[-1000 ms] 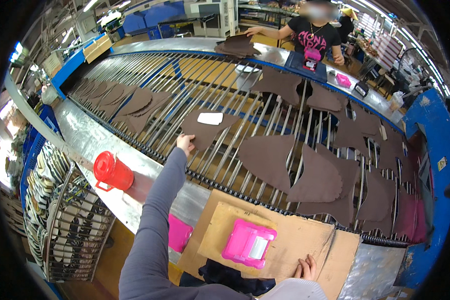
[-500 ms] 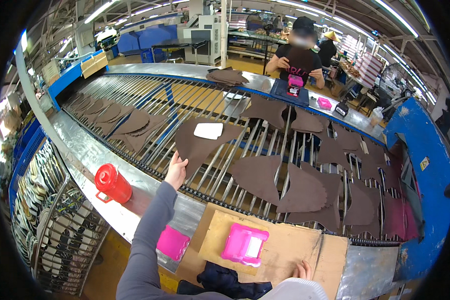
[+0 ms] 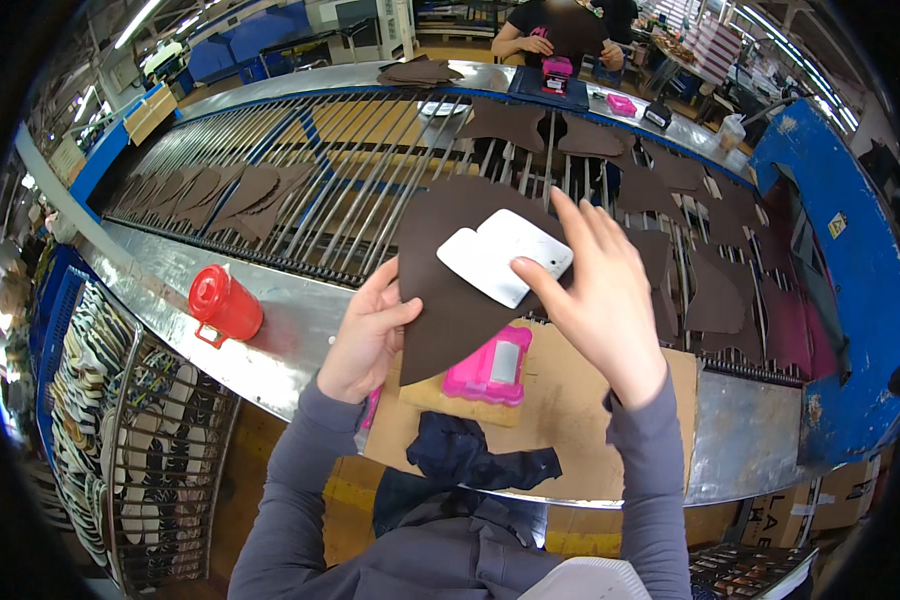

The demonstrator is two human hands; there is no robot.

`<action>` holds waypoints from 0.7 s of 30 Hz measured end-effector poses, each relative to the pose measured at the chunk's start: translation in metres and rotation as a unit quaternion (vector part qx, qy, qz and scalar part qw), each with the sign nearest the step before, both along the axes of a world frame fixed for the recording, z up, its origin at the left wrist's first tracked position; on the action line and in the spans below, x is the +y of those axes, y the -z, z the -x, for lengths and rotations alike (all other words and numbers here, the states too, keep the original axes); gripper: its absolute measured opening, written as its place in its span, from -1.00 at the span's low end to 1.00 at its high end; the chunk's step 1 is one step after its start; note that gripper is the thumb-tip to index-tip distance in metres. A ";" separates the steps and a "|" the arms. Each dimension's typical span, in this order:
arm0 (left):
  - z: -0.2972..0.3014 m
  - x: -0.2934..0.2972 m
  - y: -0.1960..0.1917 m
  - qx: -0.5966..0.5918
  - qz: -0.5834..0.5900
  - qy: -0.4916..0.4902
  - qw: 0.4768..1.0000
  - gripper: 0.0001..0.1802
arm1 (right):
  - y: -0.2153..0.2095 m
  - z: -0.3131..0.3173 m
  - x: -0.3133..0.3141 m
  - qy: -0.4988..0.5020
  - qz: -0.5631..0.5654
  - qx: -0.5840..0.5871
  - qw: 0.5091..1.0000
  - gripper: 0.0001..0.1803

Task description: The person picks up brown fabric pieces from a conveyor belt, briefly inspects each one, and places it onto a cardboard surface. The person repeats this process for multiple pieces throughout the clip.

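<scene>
My left hand (image 3: pixel 370 325) pinches the left edge of a dark brown flat cut piece (image 3: pixel 435 235), holding it up over the front of the conveyor. On it lie white flat rounded pieces (image 3: pixel 490 250), seemingly two overlapping; I cannot tell exactly how many. My right hand (image 3: pixel 605 290) is over their right side, fingers stretched and apart, the thumb lying across the white surface. Below the brown piece, a bright pink block-shaped tool (image 3: pixel 490 375) with a pale window rests on a tan pad (image 3: pixel 435 393) on cardboard (image 3: pixel 580 410). A dark blue cloth (image 3: pixel 475 455) lies in front.
A roller conveyor (image 3: pixel 355 170) carries stacked brown pieces (image 3: pixel 260 195) at left and scattered ones (image 3: pixel 720 290) at right. A red lidded jug (image 3: pixel 225 305) stands on the metal ledge. A blue machine housing (image 3: pixel 830 280) bounds the right. Across the conveyor, a person (image 3: pixel 555 30) handles a dark piece.
My left hand has brought the brown piece with the white pieces from above the rollers toward me. My right hand has risen from the cardboard onto the white pieces. The view has tilted down.
</scene>
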State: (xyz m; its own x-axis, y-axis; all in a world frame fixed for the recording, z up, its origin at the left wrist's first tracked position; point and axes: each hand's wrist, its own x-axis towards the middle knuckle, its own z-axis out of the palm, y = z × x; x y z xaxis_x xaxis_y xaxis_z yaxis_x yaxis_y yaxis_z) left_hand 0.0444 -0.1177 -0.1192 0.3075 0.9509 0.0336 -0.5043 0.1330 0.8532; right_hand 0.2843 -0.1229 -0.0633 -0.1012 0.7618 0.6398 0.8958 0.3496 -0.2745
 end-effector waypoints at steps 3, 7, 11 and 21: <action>-0.012 -0.015 -0.005 0.000 -0.017 -0.017 1.000 -0.34 | 0.015 0.001 0.012 -0.009 0.049 -0.047 0.998 -0.02; -0.023 -0.039 -0.002 0.017 -0.022 -0.071 0.997 -0.31 | 0.015 -0.003 -0.004 0.008 0.174 -0.023 0.984 0.13; -0.042 -0.052 0.006 0.018 -0.044 -0.104 0.993 -0.30 | 0.035 -0.010 -0.015 0.007 0.087 0.027 0.996 0.06; -0.068 -0.081 0.020 0.035 -0.125 -0.165 0.978 -0.33 | 0.021 -0.017 -0.052 0.002 -0.023 0.113 0.993 -0.27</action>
State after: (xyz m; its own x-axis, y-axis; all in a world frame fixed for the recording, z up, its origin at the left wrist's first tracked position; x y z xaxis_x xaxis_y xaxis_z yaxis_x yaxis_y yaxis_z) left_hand 0.1121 -0.1990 -0.1393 -0.0043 0.9638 0.2668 -0.4232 -0.2435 0.8727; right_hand 0.3011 -0.1746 -0.0840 0.0526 0.7320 0.6792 0.8146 0.3620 -0.4532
